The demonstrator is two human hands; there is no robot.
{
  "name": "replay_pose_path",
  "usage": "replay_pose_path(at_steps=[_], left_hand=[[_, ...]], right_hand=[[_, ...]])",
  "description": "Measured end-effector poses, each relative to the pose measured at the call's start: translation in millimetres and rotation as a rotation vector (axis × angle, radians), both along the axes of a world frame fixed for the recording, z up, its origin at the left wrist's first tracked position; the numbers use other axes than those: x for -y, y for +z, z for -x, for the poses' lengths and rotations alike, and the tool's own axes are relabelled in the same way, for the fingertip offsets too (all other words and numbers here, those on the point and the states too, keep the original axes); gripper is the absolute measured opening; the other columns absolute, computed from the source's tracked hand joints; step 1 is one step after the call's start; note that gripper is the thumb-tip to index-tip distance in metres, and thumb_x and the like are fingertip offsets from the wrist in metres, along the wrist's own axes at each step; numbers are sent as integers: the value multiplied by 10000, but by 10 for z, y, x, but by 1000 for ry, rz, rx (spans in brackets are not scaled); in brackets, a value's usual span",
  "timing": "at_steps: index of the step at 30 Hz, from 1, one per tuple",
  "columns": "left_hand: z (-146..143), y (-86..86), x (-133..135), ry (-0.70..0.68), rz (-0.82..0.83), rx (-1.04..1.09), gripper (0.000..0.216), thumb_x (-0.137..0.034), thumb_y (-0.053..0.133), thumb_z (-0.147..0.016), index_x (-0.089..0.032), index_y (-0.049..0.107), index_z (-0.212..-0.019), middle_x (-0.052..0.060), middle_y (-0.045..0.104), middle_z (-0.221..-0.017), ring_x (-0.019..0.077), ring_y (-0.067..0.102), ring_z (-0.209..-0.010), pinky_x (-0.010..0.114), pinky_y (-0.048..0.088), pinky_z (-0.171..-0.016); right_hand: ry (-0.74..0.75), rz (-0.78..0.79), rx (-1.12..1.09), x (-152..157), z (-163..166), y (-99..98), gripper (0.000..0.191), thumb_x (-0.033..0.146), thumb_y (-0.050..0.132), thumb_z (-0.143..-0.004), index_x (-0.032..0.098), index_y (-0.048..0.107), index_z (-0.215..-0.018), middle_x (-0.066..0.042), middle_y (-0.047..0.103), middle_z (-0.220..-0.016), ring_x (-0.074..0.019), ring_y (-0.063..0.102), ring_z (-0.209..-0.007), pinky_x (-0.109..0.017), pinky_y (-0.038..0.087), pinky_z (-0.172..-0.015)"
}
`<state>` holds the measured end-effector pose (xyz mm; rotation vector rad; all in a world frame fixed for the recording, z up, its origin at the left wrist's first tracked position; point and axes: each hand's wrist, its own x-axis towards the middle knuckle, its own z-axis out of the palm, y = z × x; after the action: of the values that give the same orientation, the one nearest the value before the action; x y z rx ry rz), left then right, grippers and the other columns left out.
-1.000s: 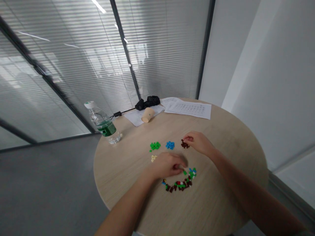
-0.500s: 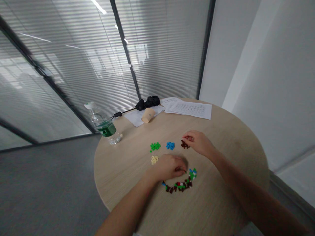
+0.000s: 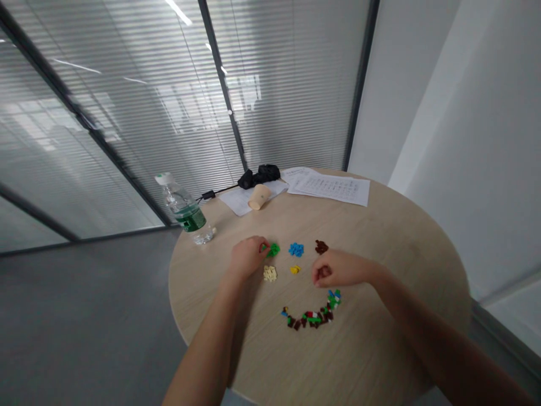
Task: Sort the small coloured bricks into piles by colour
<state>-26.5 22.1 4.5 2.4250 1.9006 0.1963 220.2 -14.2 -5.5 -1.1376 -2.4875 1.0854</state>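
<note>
Small coloured bricks lie sorted on a round wooden table (image 3: 380, 237). My left hand (image 3: 247, 256) is closed in a pinch right at the green pile (image 3: 274, 249); whether it holds a brick I cannot make out. My right hand (image 3: 338, 269) is curled shut above the mixed row of bricks (image 3: 313, 316), below the brown pile (image 3: 321, 246). A blue pile (image 3: 296, 248), a cream pile (image 3: 270, 273) and a yellow brick (image 3: 295, 269) lie between the hands.
A water bottle (image 3: 186, 210) stands at the table's left edge. At the back lie a tipped paper cup (image 3: 259, 197), printed sheets (image 3: 329, 185) and a black bundle with a cable (image 3: 260, 174). Glass walls with blinds stand behind.
My left hand moved from the mixed row up and left to the green pile. My right hand came back from the brown pile toward the mixed row. A yellow brick now shows.
</note>
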Motion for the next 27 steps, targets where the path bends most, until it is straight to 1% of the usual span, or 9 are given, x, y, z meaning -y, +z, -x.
replay_pose_path(at_steps=[3, 7, 10, 12, 14, 16, 18, 22, 27], left_hand=[[-15, -3, 3, 23, 16, -26, 205, -260, 502, -827, -198, 671, -924, 63, 685, -920, 192, 607, -802, 247, 366, -600], [-8, 4, 7, 24, 24, -13, 193, -266, 508, -828, -198, 663, -921, 62, 676, -909, 193, 604, -797, 249, 368, -599], [7, -20, 3, 26, -5, 33, 195, -284, 511, -830, -192, 642, -942, 55, 656, -900, 181, 595, -785, 248, 387, -618], [14, -66, -11, 16, -45, 81, 218, -305, 515, -832, -189, 622, -982, 54, 631, -935, 176, 588, -802, 256, 415, -659], [15, -138, -38, -33, -99, 139, 253, -327, 536, -825, -190, 608, -1025, 61, 597, -1005, 188, 575, -884, 280, 440, -750], [8, -225, -74, -121, -145, 197, 290, -333, 571, -808, -187, 603, -1056, 74, 567, -1062, 215, 542, -992, 318, 435, -854], [-7, -311, -113, -204, -159, 248, 312, -332, 595, -794, -181, 606, -1067, 82, 553, -1082, 229, 520, -1031, 343, 421, -905], [-45, -426, -177, -300, -150, 327, 249, -334, 589, -803, -181, 637, -993, 71, 565, -1022, 208, 536, -969, 334, 430, -887], [-74, -470, -227, -297, -157, 349, 161, -307, 600, -789, -180, 659, -870, 63, 582, -945, 208, 542, -916, 336, 437, -825]], right_hand=[[6, 37, 23, -7, -68, 13, 117, 175, 596, -707, 157, 708, -734, -12, 659, -614, -111, 578, -553, -192, 407, -500], [-16, 33, 93, -41, -166, -32, 106, 182, 602, -672, 170, 707, -663, -14, 663, -594, -123, 581, -545, -198, 399, -482], [-38, 36, 171, -36, -177, -42, 104, 223, 629, -662, 168, 691, -600, -14, 643, -549, -118, 557, -507, -198, 371, -456], [-56, 44, 212, -19, -148, -24, 127, 261, 648, -657, 163, 685, -586, -15, 633, -536, -113, 541, -493, -197, 358, -450], [-78, 48, 271, -2, -107, 2, 156, 305, 670, -643, 156, 690, -600, -18, 636, -555, -113, 537, -502, -199, 349, -449], [-96, 40, 331, 10, -69, 20, 191, 341, 689, -628, 150, 697, -624, -20, 643, -584, -116, 542, -521, -201, 346, -457], [-97, 28, 362, 16, -46, 26, 203, 348, 696, -624, 145, 702, -639, -19, 647, -602, -117, 548, -538, -203, 347, -469], [-97, 33, 377, 20, -34, 32, 159, 299, 684, -631, 141, 701, -646, -18, 641, -600, -116, 549, -547, -197, 338, -464], [-107, 58, 358, 28, -26, 44, 112, 238, 655, -627, 136, 696, -650, -25, 648, -615, -126, 563, -574, -192, 350, -474]])
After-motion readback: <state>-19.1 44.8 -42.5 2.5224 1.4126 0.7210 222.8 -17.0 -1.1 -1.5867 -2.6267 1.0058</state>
